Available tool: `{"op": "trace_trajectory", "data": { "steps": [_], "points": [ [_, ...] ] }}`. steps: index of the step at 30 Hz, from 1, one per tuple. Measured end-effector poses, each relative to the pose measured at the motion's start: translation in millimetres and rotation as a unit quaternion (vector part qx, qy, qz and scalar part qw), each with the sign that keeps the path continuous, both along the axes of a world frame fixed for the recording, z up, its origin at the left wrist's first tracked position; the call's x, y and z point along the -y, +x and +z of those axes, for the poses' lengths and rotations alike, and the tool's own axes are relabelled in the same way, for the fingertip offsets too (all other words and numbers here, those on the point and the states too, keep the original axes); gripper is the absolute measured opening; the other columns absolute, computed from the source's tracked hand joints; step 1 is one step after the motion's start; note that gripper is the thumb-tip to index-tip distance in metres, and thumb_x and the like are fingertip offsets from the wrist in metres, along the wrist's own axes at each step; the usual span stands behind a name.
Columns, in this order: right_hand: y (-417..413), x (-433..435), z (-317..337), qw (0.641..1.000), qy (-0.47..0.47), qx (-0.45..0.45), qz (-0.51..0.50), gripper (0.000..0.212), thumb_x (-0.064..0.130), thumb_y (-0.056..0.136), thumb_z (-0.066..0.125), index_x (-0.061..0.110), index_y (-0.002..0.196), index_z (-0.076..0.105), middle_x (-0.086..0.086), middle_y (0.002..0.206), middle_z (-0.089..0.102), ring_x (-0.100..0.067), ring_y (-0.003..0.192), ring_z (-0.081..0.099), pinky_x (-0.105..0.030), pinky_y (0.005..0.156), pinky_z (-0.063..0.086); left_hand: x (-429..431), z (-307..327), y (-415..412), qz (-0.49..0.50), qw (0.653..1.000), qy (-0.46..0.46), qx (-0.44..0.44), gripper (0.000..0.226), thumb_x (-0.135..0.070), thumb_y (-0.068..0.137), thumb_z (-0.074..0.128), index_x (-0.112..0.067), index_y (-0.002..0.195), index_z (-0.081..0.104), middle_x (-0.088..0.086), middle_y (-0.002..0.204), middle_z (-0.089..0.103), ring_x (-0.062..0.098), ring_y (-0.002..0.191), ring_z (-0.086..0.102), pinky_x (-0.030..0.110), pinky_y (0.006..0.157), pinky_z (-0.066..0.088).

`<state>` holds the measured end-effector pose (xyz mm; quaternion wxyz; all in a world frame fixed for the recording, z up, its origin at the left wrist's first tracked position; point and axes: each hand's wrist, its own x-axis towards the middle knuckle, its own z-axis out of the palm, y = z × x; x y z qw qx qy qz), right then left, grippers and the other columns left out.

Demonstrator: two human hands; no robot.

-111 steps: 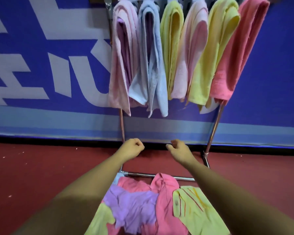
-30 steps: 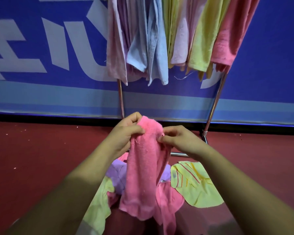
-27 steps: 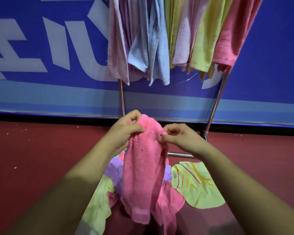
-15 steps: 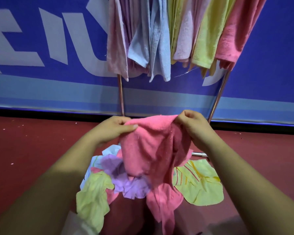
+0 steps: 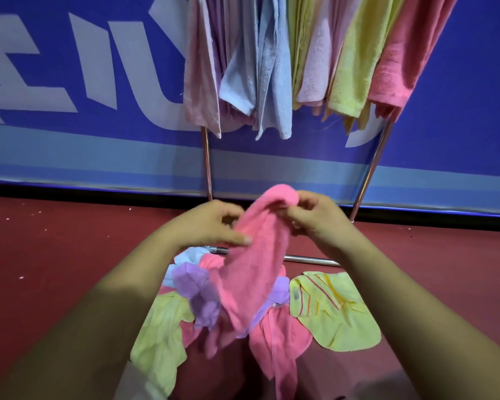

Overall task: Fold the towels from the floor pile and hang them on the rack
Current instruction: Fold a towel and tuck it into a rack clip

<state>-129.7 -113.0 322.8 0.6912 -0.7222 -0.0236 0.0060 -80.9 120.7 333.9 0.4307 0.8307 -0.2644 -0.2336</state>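
Above the floor pile (image 5: 243, 307), both hands hold one pink towel (image 5: 254, 261) up in front of the rack (image 5: 207, 166). The left hand (image 5: 205, 226) has its thumb and fingers pinched shut on the towel's left edge, a little below the top. The right hand (image 5: 312, 217) is pinched shut on the top fold, where the cloth humps over its fingertips. From the two grips the towel hangs down as a narrow, bunched strip, and its lower end drops in among the loose cloths of the pile: a purple one (image 5: 197, 295), yellow ones (image 5: 335, 307) and more pink.

The step in hand looks like the folding of this towel. To do it well, the hands should find the two top corners and draw apart so the cloth hangs flat, lift it until the tail comes free of the pile, then bring the edges together evenly before carrying it up. Whether the lower end is snagged with the purple cloth cannot be told, so the lift should be slow.

Far and above, the rack's hung towels (image 5: 272, 67) crowd side by side across the rail; the rail itself is out of view, so any free gap cannot be judged.
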Motion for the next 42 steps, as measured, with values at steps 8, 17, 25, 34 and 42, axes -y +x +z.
{"op": "trace_trajectory", "data": {
  "steps": [8, 17, 25, 34, 42],
  "points": [
    [-8, 19, 7, 0.993, -0.119, 0.001, -0.004, 0.012, 0.008, 0.084, 0.079, 0.012, 0.095, 0.08, 0.005, 0.082, 0.077, 0.0, 0.07, 0.06, -0.017, 0.07, 0.049, -2, 1, -1, 0.128, 0.969, -0.191, -0.09, 0.01, -0.007, 0.098, 0.055, -0.013, 0.091, 0.056, 0.012, 0.088, 0.052, 0.02, 0.081, 0.047, 0.028, 0.076, 0.048],
    [-10, -12, 0, 0.989, -0.04, -0.057, 0.128, 0.027, 0.011, 0.082, 0.082, 0.003, 0.104, 0.069, -0.009, 0.086, 0.069, -0.015, 0.075, 0.061, -0.028, 0.069, 0.049, 23, 6, -22, 0.072, 0.963, -0.248, -0.076, 0.008, -0.002, 0.096, 0.057, -0.009, 0.095, 0.061, 0.002, 0.073, 0.065, 0.01, 0.063, 0.054, 0.018, 0.058, 0.044],
    [-2, 2, 17, 0.986, 0.156, -0.01, -0.064, 0.016, 0.011, 0.091, 0.069, 0.015, 0.075, 0.07, 0.003, 0.065, 0.061, -0.008, 0.06, 0.052, -0.023, 0.062, 0.039, -10, -19, 5, -0.051, 0.992, 0.111, 0.011, 0.035, -0.039, 0.073, 0.081, -0.012, 0.094, 0.074, 0.014, 0.091, 0.074, 0.011, 0.076, 0.057, 0.049, 0.082, 0.054],
    [-4, 14, 5, 0.985, -0.139, -0.039, -0.097, 0.004, 0.002, 0.085, 0.073, 0.005, 0.083, 0.071, 0.0, 0.067, 0.067, 0.001, 0.054, 0.054, -0.015, 0.06, 0.043, -2, 5, -5, 0.151, 0.959, -0.224, -0.083, 0.006, -0.011, 0.096, 0.06, -0.009, 0.092, 0.064, 0.004, 0.078, 0.061, 0.01, 0.069, 0.055, 0.021, 0.06, 0.044],
    [-8, -28, -1, 0.991, -0.063, -0.024, 0.111, 0.005, 0.012, 0.091, 0.072, 0.012, 0.086, 0.071, 0.007, 0.068, 0.062, -0.004, 0.062, 0.051, -0.018, 0.059, 0.041, 13, 0, -11, 0.091, 0.974, -0.191, -0.084, 0.025, -0.029, 0.079, 0.074, -0.009, 0.094, 0.073, 0.009, 0.086, 0.067, 0.019, 0.081, 0.057, 0.033, 0.074, 0.044]
  ]
}}
